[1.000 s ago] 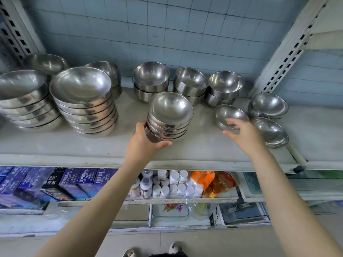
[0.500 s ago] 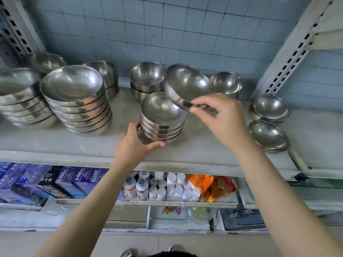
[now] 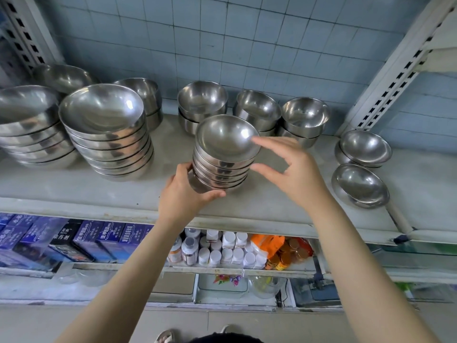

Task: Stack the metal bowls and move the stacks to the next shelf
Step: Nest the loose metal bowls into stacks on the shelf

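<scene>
Six nested shiny steel bowls, roughly, form the small round stack [image 3: 222,159] near the front of the pale grey shelf board [image 3: 74,191]; the exact count is hard to read because the rims overlap. The left hand [image 3: 184,194] grasps the stack's base, thumb in front and fingers curled behind, out of sight. The right hand [image 3: 294,174] hangs just right of the stack with fingers spread and loose, gripping nothing; one fingertip is near the top bowl's rim, and contact there cannot be judged.

To the left stands a taller stack of wide shallow metal bowls [image 3: 106,134], and beyond it another wide stack [image 3: 27,125] cut off by the frame edge. Along the blue tiled wall [image 3: 222,40] sit three short stacks of deeper steel bowls [image 3: 257,112]. Past the white slotted upright [image 3: 393,80], on the neighbouring shelf, are a pair of nested small bowls [image 3: 363,149] and a single small steel bowl [image 3: 359,185] nearer the front.

Below, dark blue and purple cardboard boxes [image 3: 99,238] carry white printed characters too blurred to read. Beside them are white-capped plastic bottles [image 3: 222,248] whose labels cannot be made out, an orange packet [image 3: 267,241], and amber jars [image 3: 289,253] partly hidden by the right forearm. A dark shape at the bottom edge is cropped.
</scene>
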The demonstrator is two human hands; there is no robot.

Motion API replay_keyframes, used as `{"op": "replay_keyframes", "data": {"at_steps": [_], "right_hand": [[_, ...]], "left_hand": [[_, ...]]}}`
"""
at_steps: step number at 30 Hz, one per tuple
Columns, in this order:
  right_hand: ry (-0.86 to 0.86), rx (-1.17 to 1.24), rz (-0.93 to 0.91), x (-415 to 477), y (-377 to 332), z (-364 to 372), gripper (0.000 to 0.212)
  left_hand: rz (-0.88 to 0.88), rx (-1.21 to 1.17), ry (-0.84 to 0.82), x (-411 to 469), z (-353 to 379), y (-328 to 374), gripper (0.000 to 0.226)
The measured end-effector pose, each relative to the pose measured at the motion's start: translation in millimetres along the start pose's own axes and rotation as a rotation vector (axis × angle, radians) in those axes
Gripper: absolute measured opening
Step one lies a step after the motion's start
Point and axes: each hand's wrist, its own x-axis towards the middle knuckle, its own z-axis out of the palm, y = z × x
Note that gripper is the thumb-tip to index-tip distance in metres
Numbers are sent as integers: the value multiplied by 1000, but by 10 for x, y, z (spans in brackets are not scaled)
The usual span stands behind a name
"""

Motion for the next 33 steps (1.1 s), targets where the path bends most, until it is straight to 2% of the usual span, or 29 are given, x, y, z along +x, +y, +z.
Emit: {"op": "replay_keyframes", "data": {"at_steps": [2, 4, 7, 9, 13, 17, 21, 26, 30, 33], "right_hand": [[136, -102, 121, -204, 245, -183, 45], [222, -347, 299, -487, 578, -365, 46], [207, -525, 684, -886, 1018, -624, 44], [152, -510, 761, -1035, 1170, -722, 35], [96, -478, 606, -1097, 1260, -741, 15], [162, -471, 402, -1010, 1181, -612, 5], [169, -403, 223, -875, 1002, -303, 15], [128, -355, 76, -776, 797, 33, 6], [118, -307, 52, -765, 695, 174, 9], [115, -287, 29, -751, 599, 266, 21]], "left_hand": [[-2, 0, 10, 12, 23, 26, 102], [1, -21, 26, 31, 79, 86, 101], [-2, -47, 53, 45, 201, 190, 98], [-4, -54, 72, 40, 260, 211, 98], [-9, -2, 93, 23, 273, 199, 103], [-14, 57, 104, -6, 281, 223, 101], [1, 58, 113, -36, 283, 241, 100], [-3, 12, 156, -93, 230, 208, 99], [-45, -38, 206, -132, 88, 91, 97], [-62, -43, 225, -168, -42, -3, 97]]}}
